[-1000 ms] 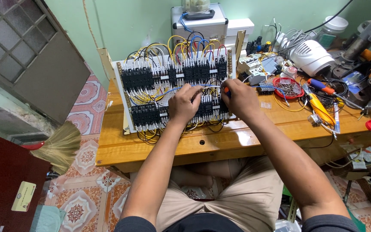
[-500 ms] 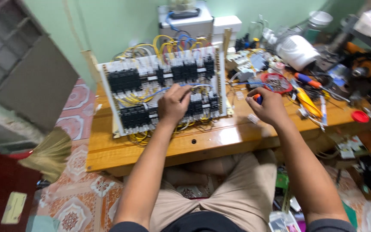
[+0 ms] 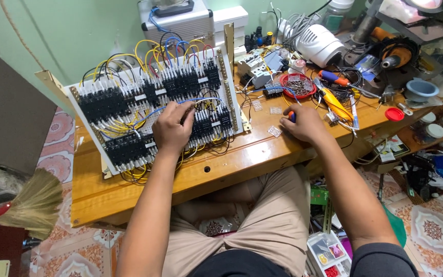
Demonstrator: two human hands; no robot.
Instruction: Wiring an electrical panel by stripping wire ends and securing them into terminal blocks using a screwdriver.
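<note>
A person sits at a wooden workbench [image 3: 144, 190] with a white wiring panel [image 3: 155, 110] propped on it, tilted up toward the far wall. The panel carries rows of black terminal blocks and relays laced with yellow, blue and red wires.

The left hand [image 3: 173, 128] lies on the lower middle of the panel, fingers curled down onto the black blocks and the wires there. It presses on them rather than clasping any one thing that can be made out. It sits in much the same place as half a second ago.

The right hand [image 3: 303, 124] has left the panel. A second ago it was at the panel's right edge, next to the left hand; now it rests on the bench top well to the right of the panel, closed loosely around a small tool with a red and blue handle [image 3: 292, 116], only whose end shows between thumb and fingers. What kind of tool it is cannot be told.

Just left of that hand lie small clear packets [image 3: 274, 131] on the wood. Farther off, a round red tray of small metal parts [image 3: 297, 84] stands on the bench, with an orange-handled screwdriver [image 3: 333, 104] to its right and a white rounded housing [image 3: 320, 45] beyond.
</note>
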